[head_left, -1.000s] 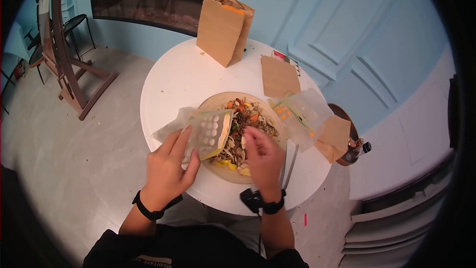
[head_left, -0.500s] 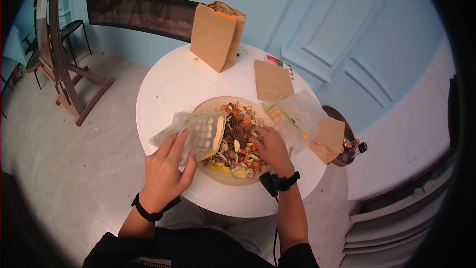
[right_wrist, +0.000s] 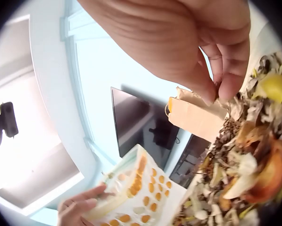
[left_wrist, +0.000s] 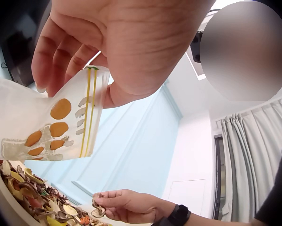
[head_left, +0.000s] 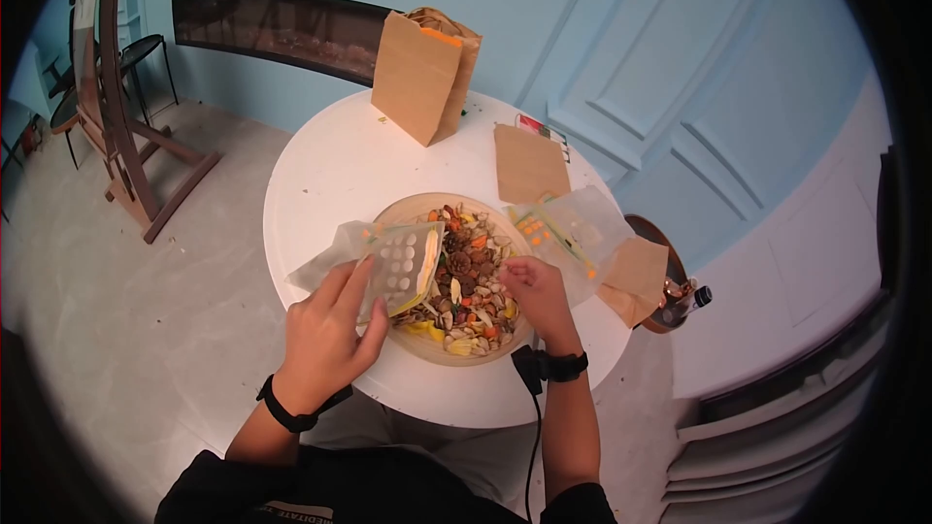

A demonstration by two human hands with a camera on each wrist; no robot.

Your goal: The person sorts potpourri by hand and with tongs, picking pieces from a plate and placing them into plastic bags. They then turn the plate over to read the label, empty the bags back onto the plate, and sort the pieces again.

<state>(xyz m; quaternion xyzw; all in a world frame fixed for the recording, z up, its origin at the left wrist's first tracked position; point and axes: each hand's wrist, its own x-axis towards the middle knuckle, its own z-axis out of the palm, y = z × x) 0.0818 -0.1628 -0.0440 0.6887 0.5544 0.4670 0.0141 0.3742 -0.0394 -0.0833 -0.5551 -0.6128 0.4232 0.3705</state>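
My left hand holds a translucent zip bag by its side, tilted with its yellow-lined opening toward a round, pale bowl. Dots show on the bag in the left wrist view. A dried mix of brown, cream, orange and yellow pieces, with brown cone-like ones in the middle, fills the bowl. Over its right side, my right hand pinches a small pale-brown dried piece between thumb and fingertips. The fingers mostly hide this piece in the right wrist view.
A second translucent zip bag lies right of the bowl, beside a crumpled brown paper bag. Farther back are a flat brown paper piece and an upright paper bag. Past the white table, a basket holds a bottle.
My right hand went from above the bowl's middle to its right side, reached into the mix, and now lifts slightly with a dried piece. My left hand and its bag stay almost still.
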